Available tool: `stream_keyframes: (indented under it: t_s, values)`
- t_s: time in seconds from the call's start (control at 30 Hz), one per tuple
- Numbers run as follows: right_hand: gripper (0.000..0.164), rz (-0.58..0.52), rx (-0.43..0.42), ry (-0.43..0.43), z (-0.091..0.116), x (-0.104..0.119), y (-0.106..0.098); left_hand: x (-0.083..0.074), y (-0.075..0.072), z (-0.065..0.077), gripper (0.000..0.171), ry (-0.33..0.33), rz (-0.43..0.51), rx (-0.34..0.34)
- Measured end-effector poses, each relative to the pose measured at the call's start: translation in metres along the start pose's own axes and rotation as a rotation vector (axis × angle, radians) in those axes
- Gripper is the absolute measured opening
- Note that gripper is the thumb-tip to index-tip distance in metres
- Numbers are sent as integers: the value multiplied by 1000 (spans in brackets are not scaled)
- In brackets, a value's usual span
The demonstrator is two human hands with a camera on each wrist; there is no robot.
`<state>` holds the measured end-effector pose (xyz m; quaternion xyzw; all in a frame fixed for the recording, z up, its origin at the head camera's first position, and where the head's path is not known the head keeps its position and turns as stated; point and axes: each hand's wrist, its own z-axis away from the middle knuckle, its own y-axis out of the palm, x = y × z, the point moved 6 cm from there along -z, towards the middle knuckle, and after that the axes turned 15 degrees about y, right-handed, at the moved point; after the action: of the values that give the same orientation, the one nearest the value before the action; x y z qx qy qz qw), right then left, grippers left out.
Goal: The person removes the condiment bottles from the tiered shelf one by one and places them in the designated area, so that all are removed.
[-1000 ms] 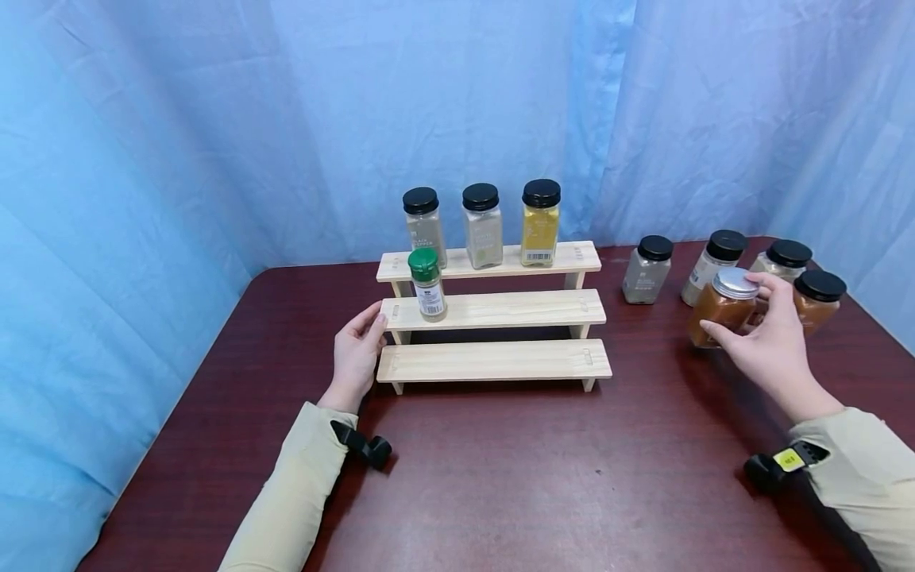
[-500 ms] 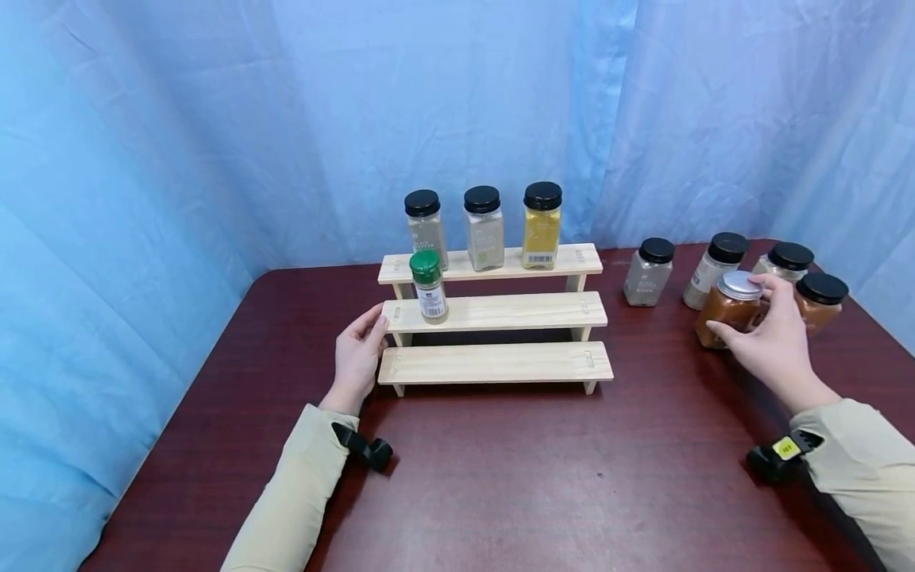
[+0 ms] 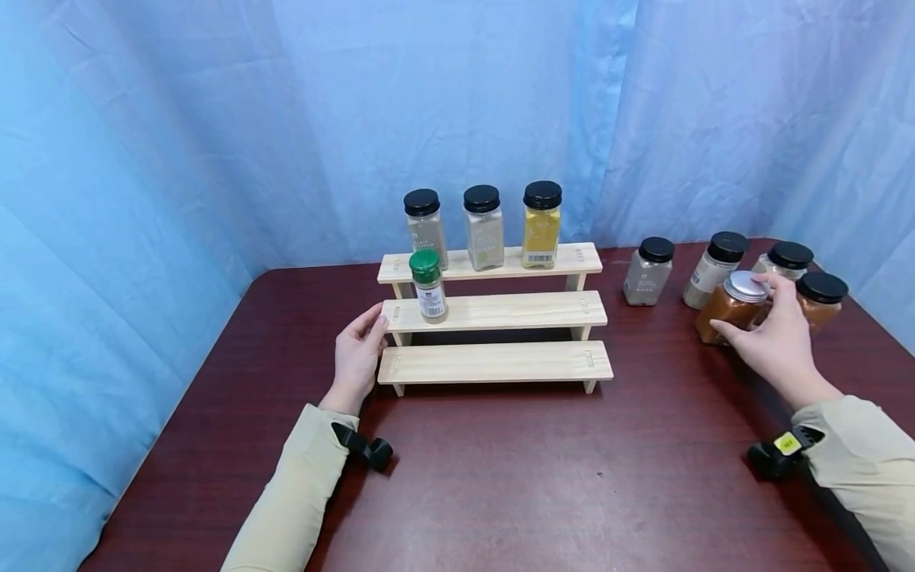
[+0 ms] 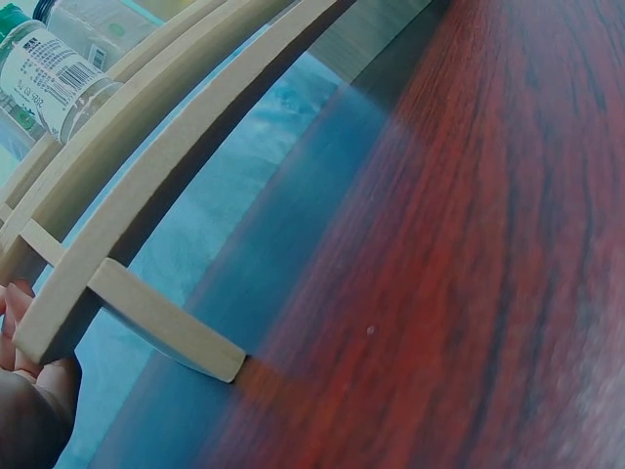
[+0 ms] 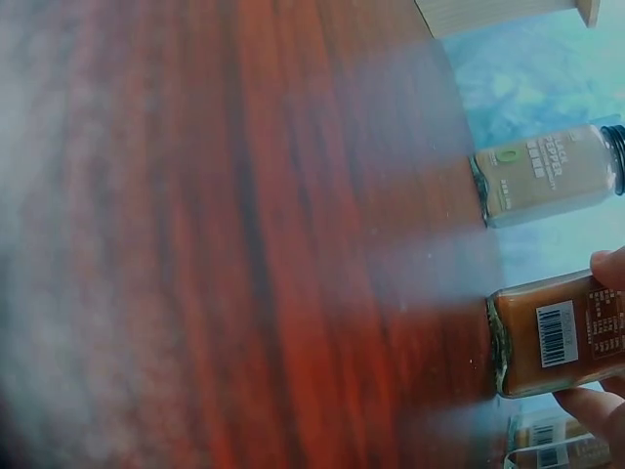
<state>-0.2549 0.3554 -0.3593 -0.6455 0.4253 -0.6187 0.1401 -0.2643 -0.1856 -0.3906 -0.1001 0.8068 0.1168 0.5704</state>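
A three-step wooden rack (image 3: 500, 361) stands mid-table, and my left hand (image 3: 355, 349) holds its left end, fingers and thumb about the end of the middle step. In the left wrist view, fingertips (image 4: 18, 327) show at the rack's end. My right hand (image 3: 779, 342) grips a square glass spice jar (image 3: 725, 316) of orange-brown powder with a silver lid, thumb on the near side and fingers behind. The jar leans slightly to the right. Its barcode label (image 5: 557, 333) shows in the right wrist view.
A green-capped spice bottle (image 3: 429, 290) stands on the middle step. Along the top step are three black-lidded jars, one with yellow powder (image 3: 541, 230). Several more jars, including a grey pepper jar (image 3: 646, 274), crowd around the right hand. Blue curtain (image 3: 443, 103) hangs behind the table.
The silver-lidded jar in my right hand has shifted slightly right, its lid now leaning that way. My left hand stays on the rack, and the other jars keep their places.
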Motion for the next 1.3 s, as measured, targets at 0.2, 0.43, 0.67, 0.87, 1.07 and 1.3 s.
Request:
stream_keyframes:
  t_s: [0.2,0.43,0.67,0.87,1.07,1.3]
  values:
    - [79,7,24,4,0,0,0,0,0,0,35,1,7,-4]
    - [81,-15,77,23,-1,-2,0,-1,0,0,36,7,-3,4]
    - [83,-37,90,22,1,-5,-3,-1,0,0,36,6,-2,9]
    - [83,-26,87,23,6,0,-9,-2,0,0,36,6,-1,3]
    - [81,-43,17,42,3,-14,-19,-1,1,0,36,-5,-9,6]
    - [79,-43,-111,78,-12,-59,-18,-2,0,0,35,6,-4,-6]
